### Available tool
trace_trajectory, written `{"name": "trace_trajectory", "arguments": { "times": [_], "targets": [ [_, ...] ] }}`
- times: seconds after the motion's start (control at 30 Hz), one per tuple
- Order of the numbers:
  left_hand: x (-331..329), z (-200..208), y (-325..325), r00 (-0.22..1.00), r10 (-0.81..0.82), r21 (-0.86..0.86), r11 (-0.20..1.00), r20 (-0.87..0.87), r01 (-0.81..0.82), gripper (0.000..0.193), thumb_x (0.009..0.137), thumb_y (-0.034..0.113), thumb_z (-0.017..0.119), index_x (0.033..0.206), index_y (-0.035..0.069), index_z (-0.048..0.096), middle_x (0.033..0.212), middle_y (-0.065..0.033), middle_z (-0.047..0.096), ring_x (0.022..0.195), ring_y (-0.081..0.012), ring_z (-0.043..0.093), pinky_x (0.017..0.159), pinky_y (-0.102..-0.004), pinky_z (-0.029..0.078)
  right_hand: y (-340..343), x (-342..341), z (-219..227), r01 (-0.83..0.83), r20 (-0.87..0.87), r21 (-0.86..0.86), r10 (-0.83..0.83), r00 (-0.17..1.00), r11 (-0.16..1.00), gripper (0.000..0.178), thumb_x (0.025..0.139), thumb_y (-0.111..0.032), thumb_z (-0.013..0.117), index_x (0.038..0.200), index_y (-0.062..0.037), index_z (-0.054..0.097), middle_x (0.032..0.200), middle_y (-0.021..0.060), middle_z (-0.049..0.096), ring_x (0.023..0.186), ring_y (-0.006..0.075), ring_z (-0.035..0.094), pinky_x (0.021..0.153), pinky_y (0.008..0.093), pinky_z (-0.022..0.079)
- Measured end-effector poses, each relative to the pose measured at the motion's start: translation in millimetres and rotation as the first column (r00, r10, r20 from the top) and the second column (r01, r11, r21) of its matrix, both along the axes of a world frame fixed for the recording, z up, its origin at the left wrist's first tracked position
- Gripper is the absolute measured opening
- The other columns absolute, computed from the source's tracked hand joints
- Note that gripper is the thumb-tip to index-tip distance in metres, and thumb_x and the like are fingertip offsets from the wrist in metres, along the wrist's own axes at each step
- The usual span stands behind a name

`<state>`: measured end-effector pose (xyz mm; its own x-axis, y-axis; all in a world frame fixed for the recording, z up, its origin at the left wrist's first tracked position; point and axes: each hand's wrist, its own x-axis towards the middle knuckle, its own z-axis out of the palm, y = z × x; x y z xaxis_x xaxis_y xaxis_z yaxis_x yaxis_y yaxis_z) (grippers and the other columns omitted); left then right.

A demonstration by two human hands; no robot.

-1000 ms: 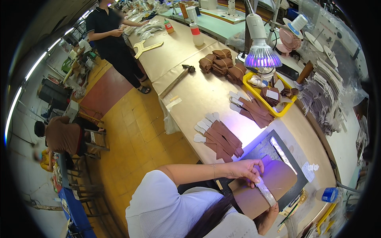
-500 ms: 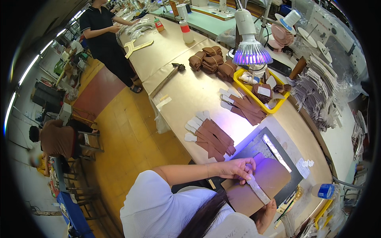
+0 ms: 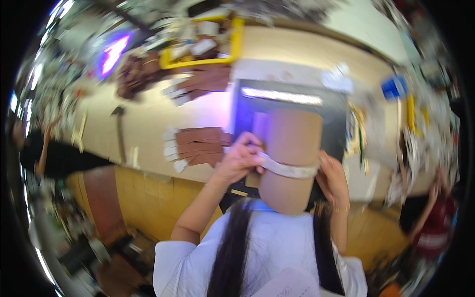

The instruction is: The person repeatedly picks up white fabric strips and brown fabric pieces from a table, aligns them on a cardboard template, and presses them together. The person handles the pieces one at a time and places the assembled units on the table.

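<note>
In front of my chest is a tan board-like piece [image 3: 292,133] with rounded ends, curved in appearance. A narrow whitish strip [image 3: 292,171] runs across its middle. My left hand [image 3: 241,159] is closed, pinching the strip's left end between thumb and fingers. At the strip's right end my right hand [image 3: 335,179] is closed at the board's edge, its fingertips partly hidden. Beneath lies a dark work mat [image 3: 334,114] with a shiny metal ruler-like bar [image 3: 282,95] along its far side.
Brown strips with white ends lie in two groups, one nearer [image 3: 200,146] and one farther [image 3: 205,81]. Behind them stands a yellow tray [image 3: 237,42] of parts. A hammer [image 3: 120,131] lies further left, a blue-lidded container [image 3: 394,87] at right. Other people stand at both sides.
The view has swung right and is blurred. The board and strip now sit upright before my chest, the strip running nearly level across. Both hands still hold at its ends.
</note>
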<state>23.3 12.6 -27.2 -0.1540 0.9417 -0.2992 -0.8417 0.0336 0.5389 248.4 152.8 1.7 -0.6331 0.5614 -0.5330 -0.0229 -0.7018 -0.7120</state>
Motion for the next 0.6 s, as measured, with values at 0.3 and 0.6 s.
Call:
{"name": "trace_trajectory", "arguments": {
  "times": [0.3,0.6],
  "targets": [
    [5.8,4.0,8.1,0.996,0.035,-0.002,0.999,-0.087,-0.035,0.042,0.077,-0.003,0.065,0.108,0.006,0.038,0.078,-0.0132,0.059,0.063,-0.0203,0.060,0.059,-0.0303,0.052,5.3,11.5,-15.4,-0.010,-0.105,-0.049,0.005,0.994,0.999,0.014,0.089,-0.013,0.059,0.087,0.0005,0.062,0.097,0.0037,0.054,0.075,0.0087,0.056,0.073,0.0221,0.047],
    [4.6,8.4,3.9,0.985,0.027,-0.072,0.997,-0.171,-0.040,0.046,0.071,-0.001,0.069,0.106,0.007,0.041,0.103,-0.0094,0.056,0.097,-0.0215,0.058,0.086,-0.0356,0.050,2.6,6.7,-17.4,0.017,-0.071,-0.028,-0.019,0.997,0.999,0.020,0.085,-0.019,0.066,0.088,0.0005,0.062,0.083,0.0019,0.057,0.068,0.0066,0.056,0.066,0.0208,0.048]
  ]
}}
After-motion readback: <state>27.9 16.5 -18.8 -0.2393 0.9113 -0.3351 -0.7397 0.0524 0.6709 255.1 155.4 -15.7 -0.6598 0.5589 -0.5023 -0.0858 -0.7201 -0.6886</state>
